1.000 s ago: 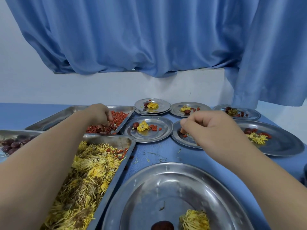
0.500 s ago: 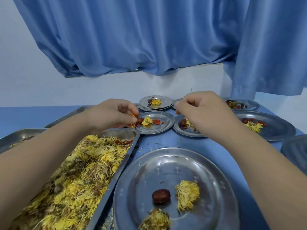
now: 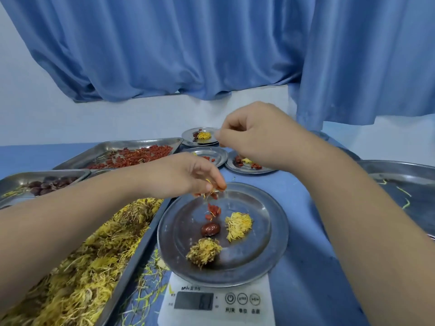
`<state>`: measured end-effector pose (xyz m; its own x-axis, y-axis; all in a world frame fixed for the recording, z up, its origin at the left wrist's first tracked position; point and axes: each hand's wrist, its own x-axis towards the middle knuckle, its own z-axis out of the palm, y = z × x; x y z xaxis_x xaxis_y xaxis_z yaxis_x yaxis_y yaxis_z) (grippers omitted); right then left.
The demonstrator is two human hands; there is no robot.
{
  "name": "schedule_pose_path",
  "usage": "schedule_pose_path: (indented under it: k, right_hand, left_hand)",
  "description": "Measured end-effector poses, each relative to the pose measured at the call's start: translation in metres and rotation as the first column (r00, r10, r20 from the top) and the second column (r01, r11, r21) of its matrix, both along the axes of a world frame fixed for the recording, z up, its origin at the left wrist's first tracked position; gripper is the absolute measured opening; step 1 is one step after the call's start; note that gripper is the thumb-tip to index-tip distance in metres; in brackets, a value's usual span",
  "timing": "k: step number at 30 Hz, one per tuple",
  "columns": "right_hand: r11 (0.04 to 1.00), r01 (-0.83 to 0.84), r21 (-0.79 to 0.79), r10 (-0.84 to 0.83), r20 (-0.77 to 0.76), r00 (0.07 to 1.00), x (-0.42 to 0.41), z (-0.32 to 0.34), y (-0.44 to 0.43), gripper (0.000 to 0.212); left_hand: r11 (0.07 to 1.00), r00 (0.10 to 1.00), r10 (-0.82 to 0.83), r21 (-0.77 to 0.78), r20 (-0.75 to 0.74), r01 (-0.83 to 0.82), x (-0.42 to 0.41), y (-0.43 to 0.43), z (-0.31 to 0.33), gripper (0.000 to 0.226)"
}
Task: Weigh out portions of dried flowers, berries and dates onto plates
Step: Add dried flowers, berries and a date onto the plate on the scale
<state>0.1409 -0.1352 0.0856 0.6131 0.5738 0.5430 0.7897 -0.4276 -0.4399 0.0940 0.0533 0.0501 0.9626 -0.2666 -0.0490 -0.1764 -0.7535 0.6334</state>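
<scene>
- Dried yellow chrysanthemum flowers (image 3: 239,225) lie as two clumps on the round steel plate (image 3: 275,234) that sits on the white digital scale (image 3: 244,302); a second, duller clump (image 3: 203,251) is nearer the camera.
- Between the clumps rests one dark red date (image 3: 210,229), and just beyond it a small heap of red dried berries (image 3: 213,211).
- The left hand (image 3: 188,175) hangs over the far edge of that plate, fingertips pinched narrowly on a few red berries and yellow strands, some hanging below the fingers.
- The right hand (image 3: 254,137) is raised higher and farther back, fingers curled closed; what it grips, if anything, cannot be told.
- On the left of the blue counter (image 3: 306,208) stands a long steel tray of loose yellow flowers (image 3: 77,267), with stray strands spilled beside the scale.
- Behind it are a steel tray of red berries (image 3: 131,156) and a steel tray of dark dates (image 3: 44,183).
- Three small filled steel plates (image 3: 202,137) sit at the back, partly hidden by the right hand.
- A large steel dish (image 3: 404,182) lies at the right edge.
- The scale's display digits are too blurred to read.
</scene>
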Motion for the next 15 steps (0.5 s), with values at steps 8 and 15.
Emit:
schedule_pose_path:
  k: [8, 15]
  right_hand:
    - [0.984, 0.071, -0.166, -0.070, 0.016, 0.997, -0.042, -0.034, -0.033, 0.036]
    - [0.985, 0.164, -0.053, -0.162, 0.036, 0.986, -0.065, -0.082, -0.069, 0.033]
  left_hand:
    - [0.989, 0.987, 0.112, 0.084, 0.115, -0.122, -0.006, -0.009, -0.012, 0.028]
    - [0.977, 0.971, 0.175, 0.096, 0.161, -0.192, -0.015, -0.011, -0.023, 0.018]
